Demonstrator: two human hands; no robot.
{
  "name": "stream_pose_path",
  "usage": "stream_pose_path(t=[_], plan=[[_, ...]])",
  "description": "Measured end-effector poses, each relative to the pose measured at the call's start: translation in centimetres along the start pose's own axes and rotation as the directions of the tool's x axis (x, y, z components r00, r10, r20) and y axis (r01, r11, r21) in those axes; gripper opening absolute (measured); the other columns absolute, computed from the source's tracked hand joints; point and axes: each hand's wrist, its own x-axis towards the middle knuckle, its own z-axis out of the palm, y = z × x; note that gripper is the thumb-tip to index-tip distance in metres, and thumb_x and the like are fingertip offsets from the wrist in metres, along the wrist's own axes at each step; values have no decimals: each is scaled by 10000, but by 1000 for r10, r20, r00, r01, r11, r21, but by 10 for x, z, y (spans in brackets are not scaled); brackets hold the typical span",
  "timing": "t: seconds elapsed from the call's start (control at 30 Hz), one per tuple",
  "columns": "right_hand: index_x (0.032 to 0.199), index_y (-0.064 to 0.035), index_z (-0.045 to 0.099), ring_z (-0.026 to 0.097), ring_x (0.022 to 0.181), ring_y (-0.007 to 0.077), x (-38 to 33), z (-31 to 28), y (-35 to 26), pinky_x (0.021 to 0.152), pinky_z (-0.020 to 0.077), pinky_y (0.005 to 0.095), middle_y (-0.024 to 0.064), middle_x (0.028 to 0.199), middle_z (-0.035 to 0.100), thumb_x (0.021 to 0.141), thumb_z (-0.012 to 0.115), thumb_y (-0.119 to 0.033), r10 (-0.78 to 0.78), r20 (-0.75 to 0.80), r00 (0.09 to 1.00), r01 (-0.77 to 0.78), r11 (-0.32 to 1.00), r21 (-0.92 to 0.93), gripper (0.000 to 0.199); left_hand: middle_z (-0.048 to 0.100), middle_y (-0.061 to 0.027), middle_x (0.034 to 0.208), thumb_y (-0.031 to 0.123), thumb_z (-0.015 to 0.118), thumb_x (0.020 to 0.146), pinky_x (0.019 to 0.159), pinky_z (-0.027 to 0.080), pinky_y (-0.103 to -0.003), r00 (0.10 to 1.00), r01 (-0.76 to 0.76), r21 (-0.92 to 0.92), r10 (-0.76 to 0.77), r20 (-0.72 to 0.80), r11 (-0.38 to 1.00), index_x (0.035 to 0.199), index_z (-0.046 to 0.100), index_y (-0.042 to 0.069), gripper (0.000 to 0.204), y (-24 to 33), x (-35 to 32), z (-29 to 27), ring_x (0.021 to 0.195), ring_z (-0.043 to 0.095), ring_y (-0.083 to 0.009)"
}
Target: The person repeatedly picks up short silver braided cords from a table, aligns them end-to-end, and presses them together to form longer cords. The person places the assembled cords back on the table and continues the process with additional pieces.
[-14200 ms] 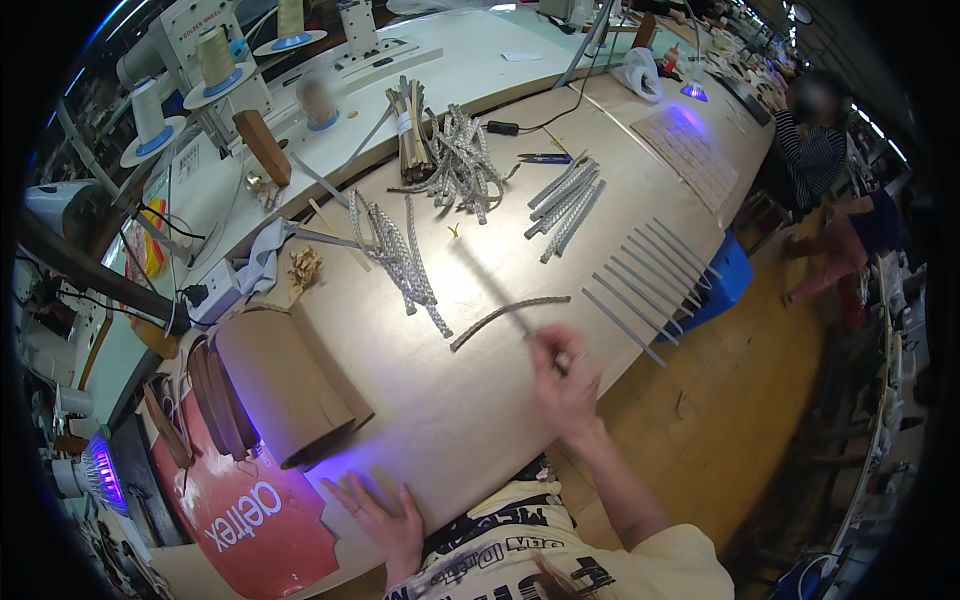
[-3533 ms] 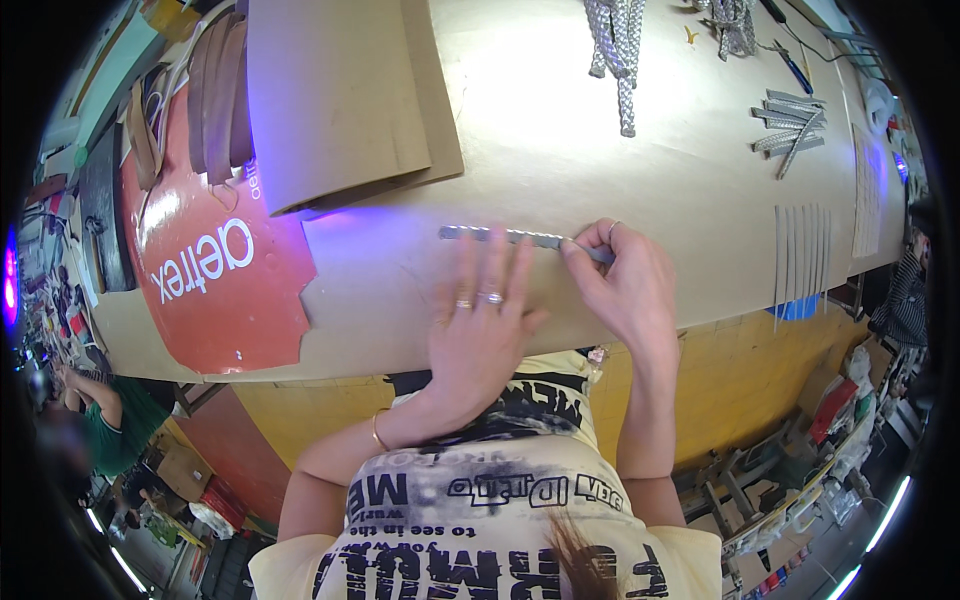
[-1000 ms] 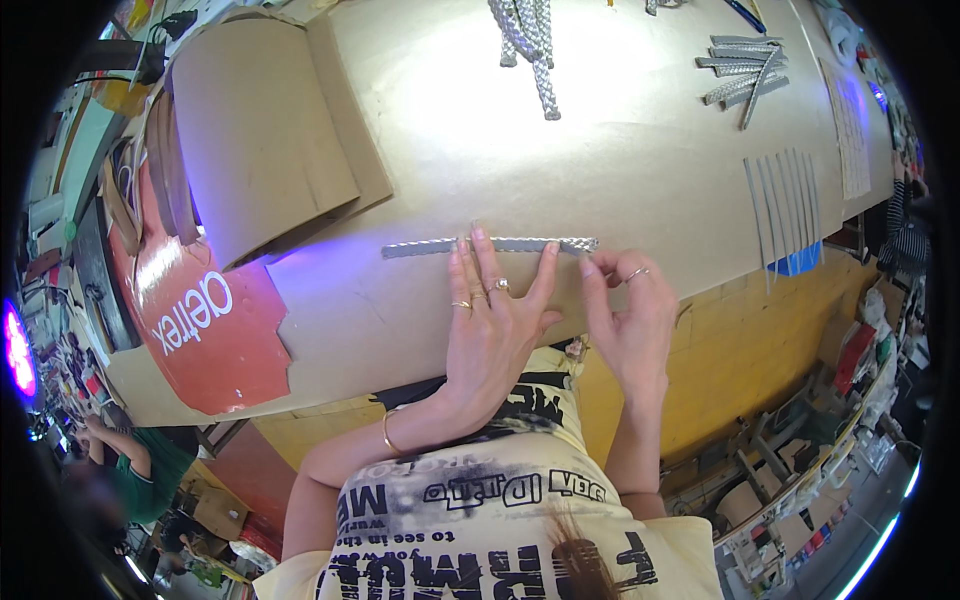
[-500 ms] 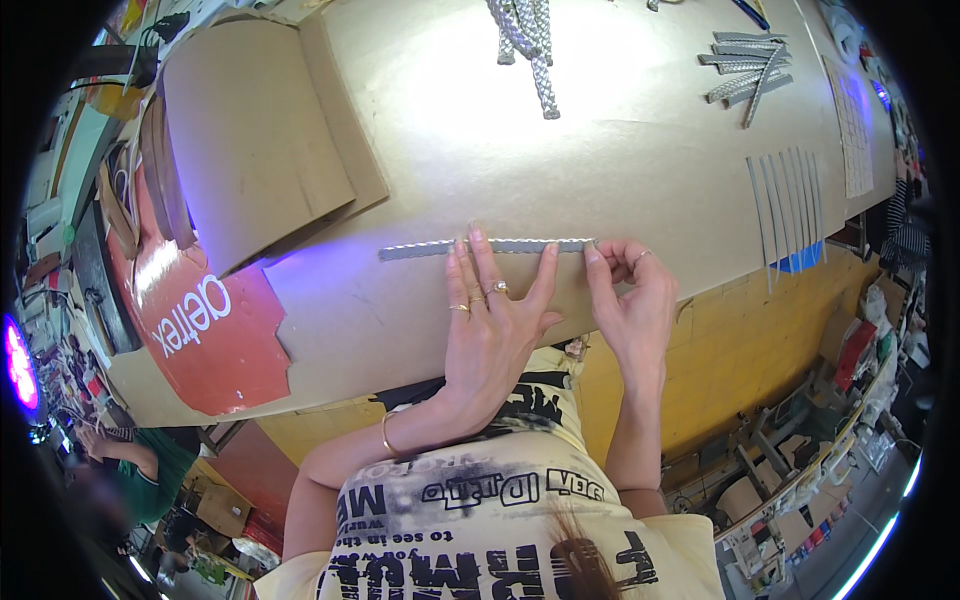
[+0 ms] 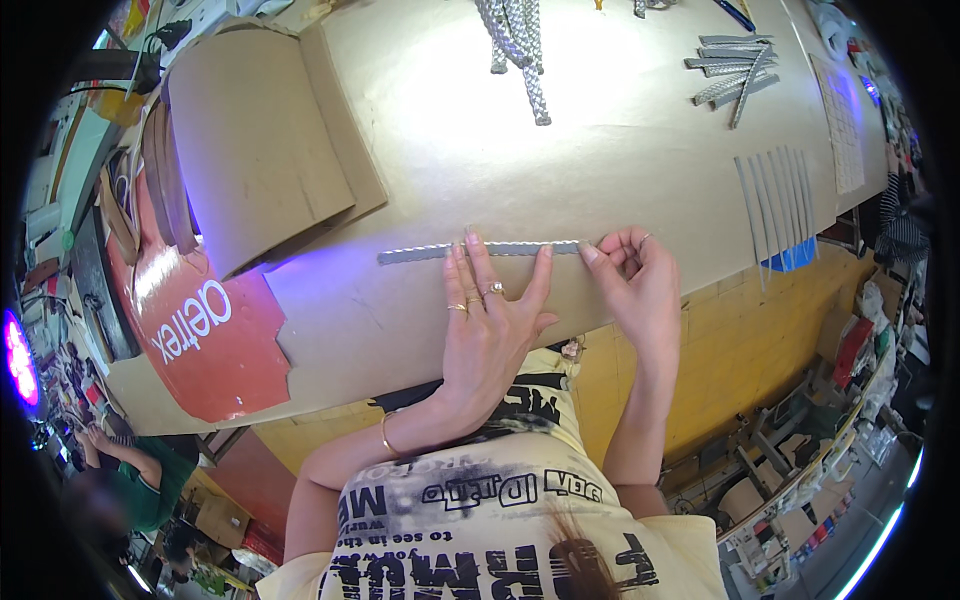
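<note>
A narrow grey strip with a silver braided edge (image 5: 412, 255) lies lengthwise on the table in front of me. My left hand (image 5: 490, 318) rests across it with fingers stretched and spread, the fingertips pressing on its middle. At the strip's right end, the thumb and index finger of my right hand (image 5: 645, 285) pinch together, and those fingers hide the tip. The strip's left end lies free on the table.
Braided silver strips (image 5: 538, 95) hang together at the far middle. A pile of short grey and silver strips (image 5: 738, 70) lies far right, with several thin grey strips (image 5: 775, 205) nearer. At left stand a curved brown cardboard piece (image 5: 260, 130) and a red sheet (image 5: 215, 350).
The view has shifted slightly. My right hand has moved a little rightward and turned at the strip's end, while my left hand keeps its spread fingers on the strip.
</note>
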Motion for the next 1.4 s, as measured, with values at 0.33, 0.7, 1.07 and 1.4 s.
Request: stream_pose_path(t=[0.33,0.7,1.07,1.4], plan=[[877,17,679,536,620,93,5,-6,9,579,452,252,21,703,620,841,743,-126,-11,-91,996,21,995,100,161,453,-420,1355,654,585,826,1129,335,-527,1000,3,-27,-4,-15,1000,1502,417,302,781,-1,2,-1,1259,512,-491],[1496,-87,410,352,1446,309,-54,59,34,1195,164,494,114,1510,459,1016,439,-442,-542,61,838,525,773,-356,598,470,-343,1401,411,610,873,1154,288,-539,996,33,-28,-35,-84,999,1484,461,257,648,-1,-5,11,1301,492,-452],[1473,-69,445,387,1424,332,-53,69,36,1182,172,540,126,1494,476,1004,499,-332,-579,-3,816,500,707,-500,541,555,-153,1399,570,545,921,1172,286,-466,966,168,-210,-203,-159,963,1379,536,20,716,-73,-35,23,1332,496,-265],[1323,-60,600,479,1350,316,-49,60,28,1131,292,538,162,1429,530,925,653,-282,-579,-205,789,358,704,-613,458,351,-277,1512,319,655,911,1161,219,-583,972,139,-468,-210,-103,873,1452,377,-54,714,-92,-49,33,1417,322,-426]])
